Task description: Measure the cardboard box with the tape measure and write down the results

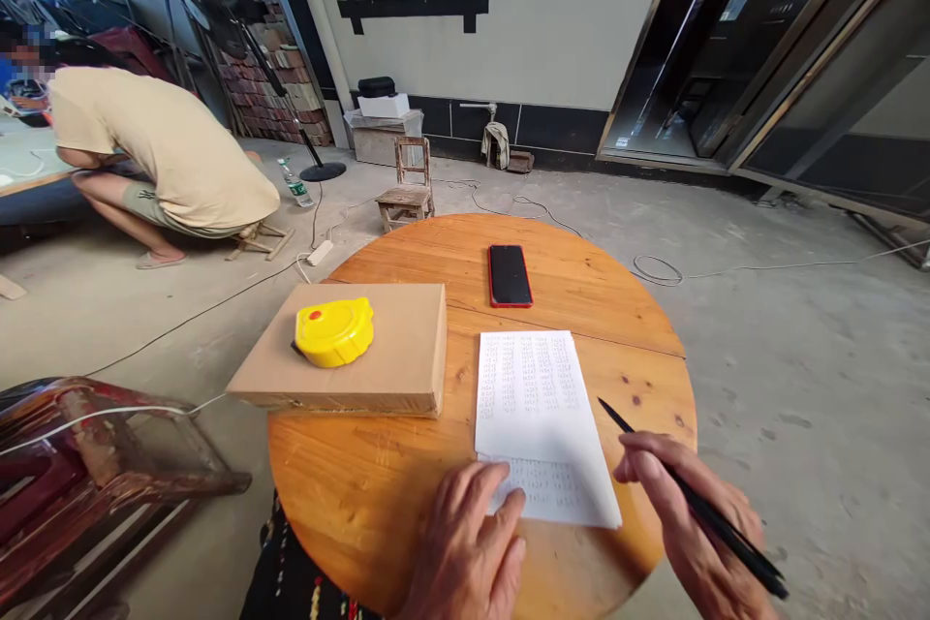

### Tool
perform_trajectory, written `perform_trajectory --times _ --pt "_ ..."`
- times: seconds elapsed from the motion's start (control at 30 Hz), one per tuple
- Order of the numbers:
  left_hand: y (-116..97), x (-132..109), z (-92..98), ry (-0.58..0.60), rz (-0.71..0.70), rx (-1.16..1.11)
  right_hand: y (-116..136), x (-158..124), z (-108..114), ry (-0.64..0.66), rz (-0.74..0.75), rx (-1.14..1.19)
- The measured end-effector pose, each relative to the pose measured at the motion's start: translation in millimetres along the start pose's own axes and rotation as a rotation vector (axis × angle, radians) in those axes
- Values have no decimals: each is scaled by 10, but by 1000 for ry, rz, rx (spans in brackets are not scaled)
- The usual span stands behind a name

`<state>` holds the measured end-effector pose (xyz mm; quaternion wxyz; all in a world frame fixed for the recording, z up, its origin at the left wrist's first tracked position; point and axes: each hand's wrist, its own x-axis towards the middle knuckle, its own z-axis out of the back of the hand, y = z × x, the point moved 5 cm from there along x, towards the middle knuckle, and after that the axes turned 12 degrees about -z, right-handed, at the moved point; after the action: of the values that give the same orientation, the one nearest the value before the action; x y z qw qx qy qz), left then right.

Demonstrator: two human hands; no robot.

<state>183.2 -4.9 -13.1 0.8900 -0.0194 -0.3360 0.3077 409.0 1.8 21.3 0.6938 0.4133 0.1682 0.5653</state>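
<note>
My right hand (694, 513) grips a black pen (716, 521) at the table's right side, its tip pointing up and left, just off the paper's edge. Sheets of white paper (542, 417) lie on the round wooden table (378, 475), with rows of small marks at the top and along the bottom strip. My left hand (476, 533) rests with fingers spread, fingertips on the paper's lower left corner. Left of the paper, a yellow tape measure (334, 331) sits on a closed cardboard box (407, 339). Beyond the paper lies a phone (511, 275) with a red edge and dark screen.
A person (160, 145) in a beige shirt crouches on a low stool at the left. A small wooden chair (408, 189) stands behind the table, a floor fan (254, 58) farther back. Cables (658, 269) cross the floor. A wooden chair (108, 465) is close at left.
</note>
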Motion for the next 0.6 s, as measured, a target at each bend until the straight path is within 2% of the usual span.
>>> perform_trajectory --times 0.07,0.2,0.33,0.43,0.6 --pt "32 54 -2 26 21 -26 25 7 -23 60 -22 42" --pt "75 130 -91 57 39 -37 118 53 -208 207 11 202" --pt "114 184 -207 99 65 -26 220 146 -371 199 -28 318" --pt "148 220 -270 151 94 -38 315 212 -462 225 -32 322" --pt "190 229 -298 144 122 -82 422 306 -654 361 -28 236"
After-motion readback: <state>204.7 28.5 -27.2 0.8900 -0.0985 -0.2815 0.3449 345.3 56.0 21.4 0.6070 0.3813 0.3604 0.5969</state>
